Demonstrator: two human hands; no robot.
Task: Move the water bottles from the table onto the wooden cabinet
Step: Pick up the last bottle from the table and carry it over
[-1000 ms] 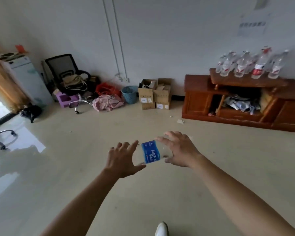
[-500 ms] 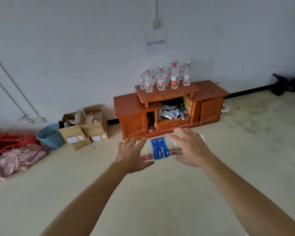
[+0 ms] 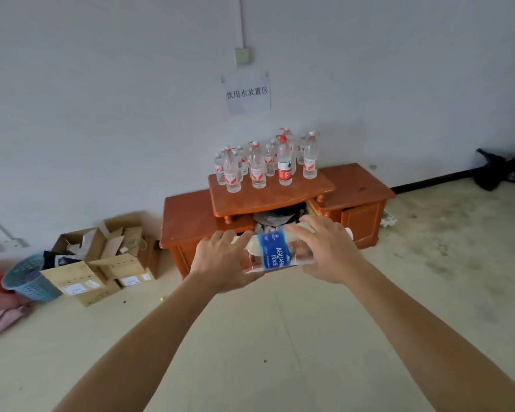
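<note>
Now I hold a water bottle (image 3: 275, 251) sideways between both hands, my left hand (image 3: 223, 261) and right hand (image 3: 329, 248) each gripping an end. Far ahead, more bottles (image 3: 257, 166) stand on the wooden cabinet (image 3: 188, 215).

I've got a clear water bottle (image 3: 275, 253) lying sideways between my hands, blue Aquafina label facing up at me. My left hand (image 3: 220, 260) cups one end and my right hand (image 3: 329, 252) wraps the other, fingers draped over the top. Just past my fingertips is the wooden cabinet (image 3: 268, 200), reddish-brown, with a raised middle shelf and lower sections either side. A cluster of bottles (image 3: 265, 163) stands upright on that shelf beyond my hands, clear plastic, mostly red-and-white labels, grouped near the wall.
</note>
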